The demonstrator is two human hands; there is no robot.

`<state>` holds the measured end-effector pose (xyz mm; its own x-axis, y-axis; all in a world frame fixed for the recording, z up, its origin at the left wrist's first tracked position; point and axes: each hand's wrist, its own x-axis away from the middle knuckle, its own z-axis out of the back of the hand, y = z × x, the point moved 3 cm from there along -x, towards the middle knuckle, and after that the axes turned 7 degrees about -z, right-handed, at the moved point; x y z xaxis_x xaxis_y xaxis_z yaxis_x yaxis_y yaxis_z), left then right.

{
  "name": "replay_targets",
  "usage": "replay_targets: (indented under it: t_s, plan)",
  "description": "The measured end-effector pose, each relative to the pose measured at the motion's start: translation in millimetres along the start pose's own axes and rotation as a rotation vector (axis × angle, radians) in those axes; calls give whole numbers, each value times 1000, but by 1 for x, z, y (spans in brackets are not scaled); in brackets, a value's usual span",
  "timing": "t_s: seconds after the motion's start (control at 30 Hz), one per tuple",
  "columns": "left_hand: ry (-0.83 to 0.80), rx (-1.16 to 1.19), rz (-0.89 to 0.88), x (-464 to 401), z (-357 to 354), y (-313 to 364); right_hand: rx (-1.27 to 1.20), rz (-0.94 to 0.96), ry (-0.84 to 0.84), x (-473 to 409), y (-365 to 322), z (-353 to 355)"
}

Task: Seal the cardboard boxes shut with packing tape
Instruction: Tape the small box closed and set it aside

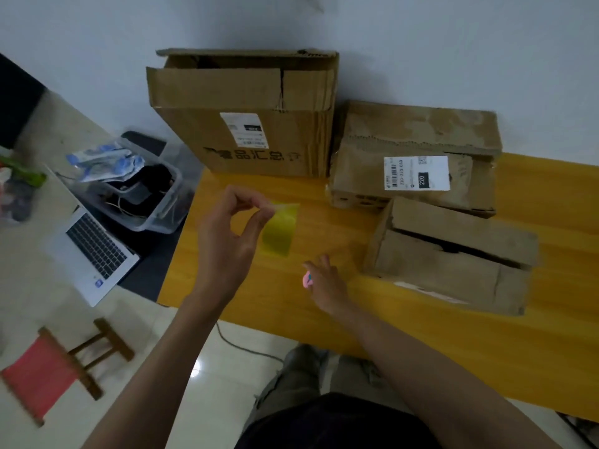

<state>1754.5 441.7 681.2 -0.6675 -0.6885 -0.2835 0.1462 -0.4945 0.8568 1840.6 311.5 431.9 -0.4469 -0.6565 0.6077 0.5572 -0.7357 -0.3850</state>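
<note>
Orange-yellow counter (pixel 421 345) fills the near right, with pale floor tiles and a red stool (pixel 42 374) to our left. Nearest us, our right hand (pixel 324 283) rests low on the counter, fingers curled around a small pink thing (pixel 307 279) we cannot identify. Just beyond, our left hand (pixel 227 234) hangs raised, thumb and forefinger pinching the top edge of a yellow tape strip (pixel 281 230) that dangles free.

That loose strip is the worry: we think it could curl and stick to itself or to our fingers before reaching a seam. Further right, the nearest box (pixel 453 254) lies with a dark gap between its flaps; taping without pressing them shut would likely leave it open. Behind sit a labelled box (pixel 415 147) and a tall box (pixel 246 115) with a flap up.
</note>
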Motion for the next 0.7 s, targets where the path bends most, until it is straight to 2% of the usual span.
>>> replay_targets:
  t_s: [0.07, 0.17, 0.3, 0.37, 0.43, 0.57, 0.7]
  plan:
    - [-10, 9, -21, -3, 2, 3, 130, -5, -29, -6, -3, -5]
    - [-24, 53, -32, -4, 3, 10, 198, -8, 5, -14, -6, -8]
    - [-67, 83, -70, -1, -3, 22, 142, -35, -1, -23, -1, -13]
    - [-109, 105, -94, 1, -12, 31, -24, -44, -69, -21, 4, -15]
    - [-153, 141, -115, 2, -23, 42, -322, -18, -74, -8, 6, -5]
    - [-228, 228, -191, 1, -52, 75, -830, -57, 123, 52, 18, 51]
    - [-324, 310, -235, -1, -89, 106, -1192, -71, 329, 130, 64, 108]
